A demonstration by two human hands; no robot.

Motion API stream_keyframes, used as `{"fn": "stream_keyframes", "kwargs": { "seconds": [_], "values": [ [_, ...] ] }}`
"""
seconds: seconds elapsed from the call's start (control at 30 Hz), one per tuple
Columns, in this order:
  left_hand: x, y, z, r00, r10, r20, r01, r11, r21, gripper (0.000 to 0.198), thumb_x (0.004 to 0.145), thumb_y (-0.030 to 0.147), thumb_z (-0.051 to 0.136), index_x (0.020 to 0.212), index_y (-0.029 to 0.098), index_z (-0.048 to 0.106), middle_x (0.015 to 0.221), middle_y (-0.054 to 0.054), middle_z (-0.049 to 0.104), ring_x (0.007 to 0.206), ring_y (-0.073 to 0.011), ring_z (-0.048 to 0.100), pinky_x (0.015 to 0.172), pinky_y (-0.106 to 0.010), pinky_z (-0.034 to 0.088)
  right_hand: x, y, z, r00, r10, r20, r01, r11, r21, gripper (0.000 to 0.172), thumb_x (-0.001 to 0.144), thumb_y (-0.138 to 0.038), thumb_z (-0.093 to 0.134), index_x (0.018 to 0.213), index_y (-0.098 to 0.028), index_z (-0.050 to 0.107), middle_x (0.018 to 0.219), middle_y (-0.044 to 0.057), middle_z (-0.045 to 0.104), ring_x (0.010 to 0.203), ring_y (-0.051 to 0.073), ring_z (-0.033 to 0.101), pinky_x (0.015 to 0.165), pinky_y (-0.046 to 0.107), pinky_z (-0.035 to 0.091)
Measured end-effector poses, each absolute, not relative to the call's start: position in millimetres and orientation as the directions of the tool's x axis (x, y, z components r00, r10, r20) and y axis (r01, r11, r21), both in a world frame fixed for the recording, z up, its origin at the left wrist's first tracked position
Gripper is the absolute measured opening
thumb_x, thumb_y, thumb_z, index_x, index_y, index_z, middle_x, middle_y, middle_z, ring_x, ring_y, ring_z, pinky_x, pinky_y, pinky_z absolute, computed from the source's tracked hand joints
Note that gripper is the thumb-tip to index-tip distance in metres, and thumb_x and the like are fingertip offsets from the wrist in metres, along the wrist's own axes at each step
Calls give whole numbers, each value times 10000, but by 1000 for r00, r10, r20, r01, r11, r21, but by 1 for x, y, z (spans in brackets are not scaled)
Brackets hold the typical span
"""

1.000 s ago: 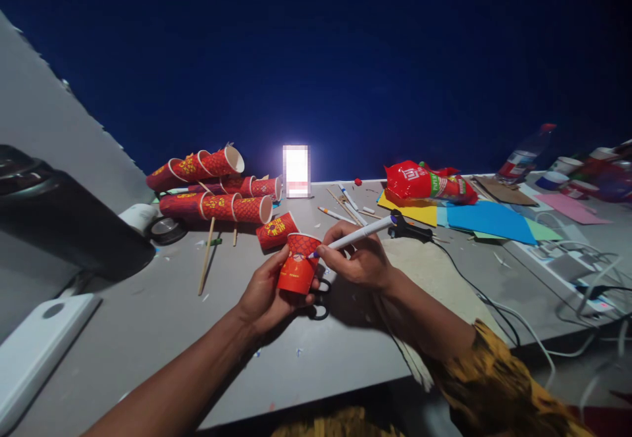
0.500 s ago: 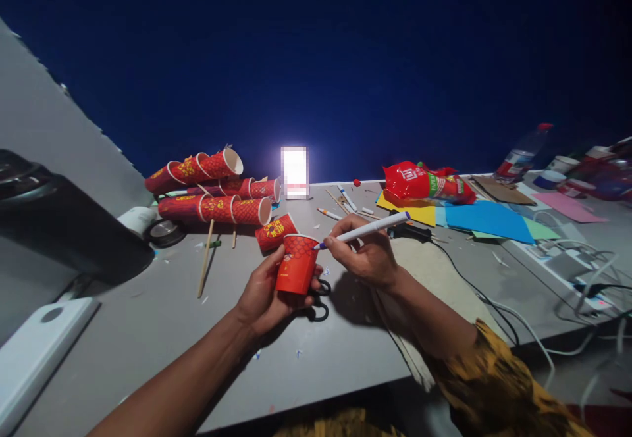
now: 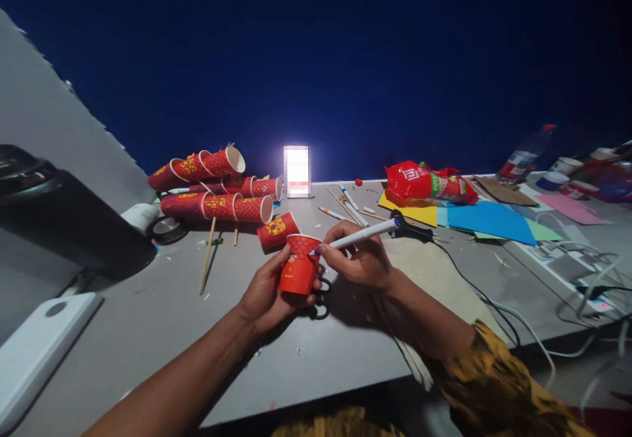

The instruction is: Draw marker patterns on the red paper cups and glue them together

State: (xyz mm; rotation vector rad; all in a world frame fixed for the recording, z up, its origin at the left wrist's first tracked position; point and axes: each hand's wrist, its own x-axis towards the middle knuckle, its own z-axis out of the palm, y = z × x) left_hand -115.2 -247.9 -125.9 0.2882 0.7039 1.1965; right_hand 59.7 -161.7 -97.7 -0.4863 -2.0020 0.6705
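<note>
My left hand [image 3: 269, 292] is wrapped round a red paper cup [image 3: 299, 274], held upright with its white rim on top. Dark scale-like lines run across the cup's upper half. Pinched in my right hand [image 3: 360, 259] is a white marker pen [image 3: 363, 234] with a purple-blue tip and end; its tip meets the cup's side just below the rim. Black scissor handles [image 3: 322, 308] poke out under the cup and my left fingers. Behind it another red paper cup [image 3: 277, 231] lies on its side.
Stacked red cups [image 3: 217, 208] lie at the back left, near a stick [image 3: 207, 259] and a dark cylinder [image 3: 74, 213]. To the right are a cloth [image 3: 444, 285], a glue gun [image 3: 415, 230], coloured paper [image 3: 488, 220], a red packet [image 3: 419, 183], a bottle [image 3: 523, 157] and cables.
The marker tip has shifted slightly left and down on the cup's side, and my right hand has come closer to the cup. My left hand keeps its hold.
</note>
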Motion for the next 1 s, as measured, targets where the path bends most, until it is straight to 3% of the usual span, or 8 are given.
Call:
{"fn": "stream_keyframes", "kwargs": {
  "seconds": [1.0],
  "values": [
    [-116,-248,-126,204,920,-335,-750,367,551,394,975,445,538,1110,101,674,893,-150,720,701,-250,700,544,-345,565,61,-162,-97,-515,618,594,90,729,-679,104,858,-269,677,788,-199,644,594,-35,607,498,99,490,484,227,376]
  ]
}}
